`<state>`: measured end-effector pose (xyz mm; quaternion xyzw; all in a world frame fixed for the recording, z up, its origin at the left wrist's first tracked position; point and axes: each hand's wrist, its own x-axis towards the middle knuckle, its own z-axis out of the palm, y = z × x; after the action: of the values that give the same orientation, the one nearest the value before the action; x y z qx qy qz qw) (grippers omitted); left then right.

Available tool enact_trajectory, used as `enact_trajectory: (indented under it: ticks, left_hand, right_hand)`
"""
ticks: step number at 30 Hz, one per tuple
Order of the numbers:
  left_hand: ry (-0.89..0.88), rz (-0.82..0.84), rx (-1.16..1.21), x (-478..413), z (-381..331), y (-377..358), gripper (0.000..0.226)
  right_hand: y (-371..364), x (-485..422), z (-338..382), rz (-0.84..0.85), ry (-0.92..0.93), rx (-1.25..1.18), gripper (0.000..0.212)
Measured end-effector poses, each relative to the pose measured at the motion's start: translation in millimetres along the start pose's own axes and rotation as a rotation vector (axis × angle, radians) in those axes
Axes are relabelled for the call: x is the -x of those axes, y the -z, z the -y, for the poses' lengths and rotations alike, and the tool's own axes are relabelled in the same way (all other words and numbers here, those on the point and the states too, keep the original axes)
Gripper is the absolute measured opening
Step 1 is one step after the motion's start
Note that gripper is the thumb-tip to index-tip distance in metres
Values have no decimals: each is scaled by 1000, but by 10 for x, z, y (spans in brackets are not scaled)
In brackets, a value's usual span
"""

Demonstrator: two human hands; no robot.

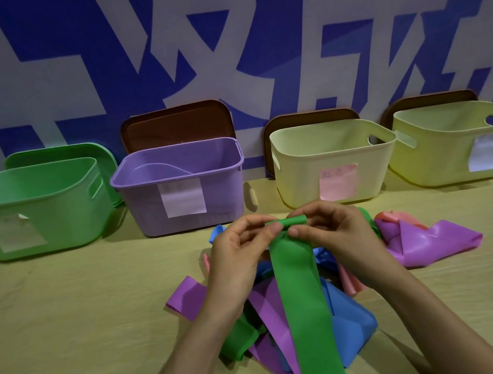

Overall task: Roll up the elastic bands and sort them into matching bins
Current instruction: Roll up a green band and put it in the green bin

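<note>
**Labels.** Each bin carries one paper label on its front wall: a pale label (13,233) on the green bin (48,197), a whitish label (182,198) on the purple bin (152,207), a pink label (338,182) on the left yellow bin (298,176), and a white label (488,152) on the right yellow bin (435,152). Any writing on them is too faint to read. The wall (56,39) is blue with large white characters, cropped and unreadable.

**Edges and room.** The bins stand in one row along the back of the table (65,310). A strip of tabletop separates the row from the hands. A broad stretch of tabletop lies left of the left forearm.

**Count.** There are four bins. Four lids lean behind them: one green lid (57,152) and three brown lids (176,123). The pile (347,315) holds purple, blue, pink and green bands. They overlap, so their number cannot be told.

**Hands.** The left hand (235,252) and right hand (335,231) each pinch the rolled top end of the green band (304,306) between thumb and fingers. The roll (285,222) is held above the pile, in front of the gap between the purple and left yellow bins. The unrolled length runs flat over the pile to the lower frame edge.
</note>
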<state>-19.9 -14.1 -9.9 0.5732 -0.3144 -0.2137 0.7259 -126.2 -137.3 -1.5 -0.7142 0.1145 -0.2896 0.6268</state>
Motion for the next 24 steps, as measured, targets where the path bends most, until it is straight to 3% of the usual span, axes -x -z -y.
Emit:
enact_trajectory:
  ticks: [15, 19, 24]
  left_hand:
    - [-10, -21, -118, 16, -2, 19, 16]
    - [-25, -3, -150, 24, -3, 27, 24]
    - [111, 83, 32, 37, -19, -26, 18]
  right_hand:
    - [73, -6, 17, 144, -42, 42, 27]
    - [46, 3, 16, 97, 78, 202, 29]
    - [22, 0, -10, -2, 88, 146, 26]
